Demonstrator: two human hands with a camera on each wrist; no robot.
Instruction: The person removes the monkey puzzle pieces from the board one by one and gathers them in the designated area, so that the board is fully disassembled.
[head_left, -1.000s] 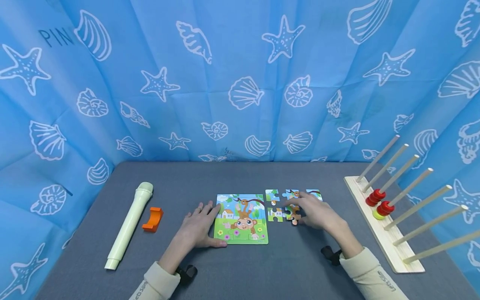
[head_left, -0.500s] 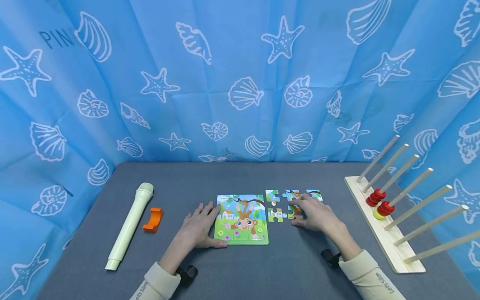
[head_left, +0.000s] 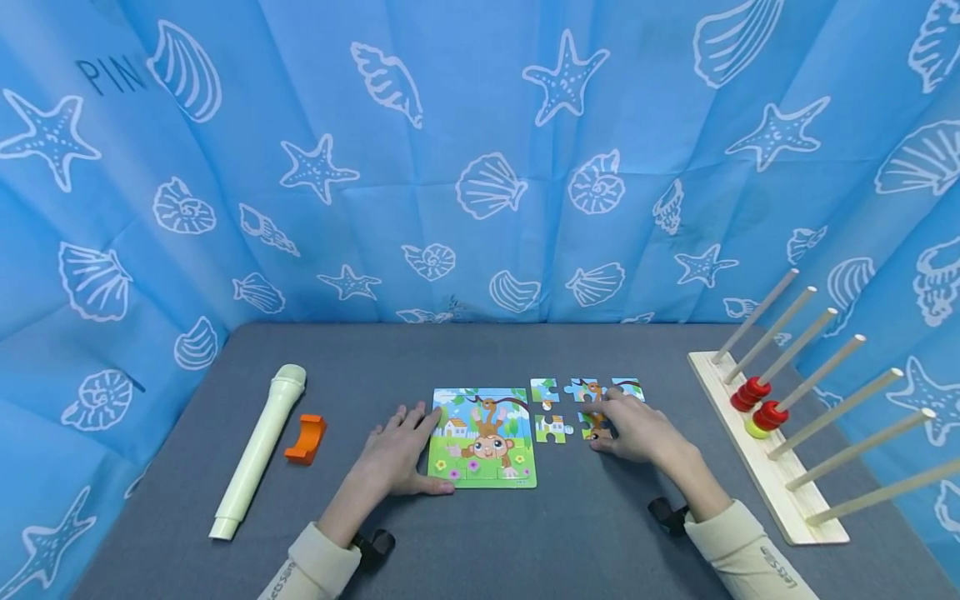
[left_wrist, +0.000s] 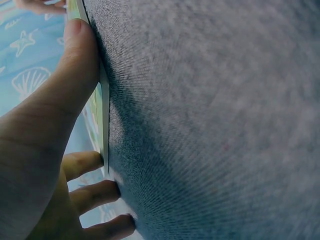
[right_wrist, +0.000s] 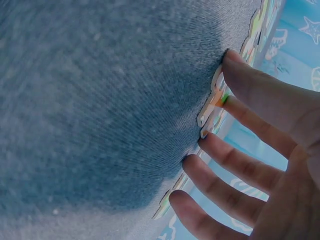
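Observation:
My left hand rests with spread fingers at the left side of a square monkey jigsaw puzzle. In the left wrist view the thumb lies on the rim of the puzzle's board. To the right, my right hand pinches a puzzle piece between thumb and index finger, low at the table; the hand partly covers it. Around it lie other loose pieces: a top-left piece, a house piece, a branch piece and a corner piece.
A pale green microphone-shaped tube and an orange curved block lie at the left. At the right stands a wooden peg board with red and yellow rings. A blue shell-print curtain closes off the back.
The puzzle piece under my right hand has turned and slid slightly right, away from the house piece. My left hand and the monkey puzzle stay in place.

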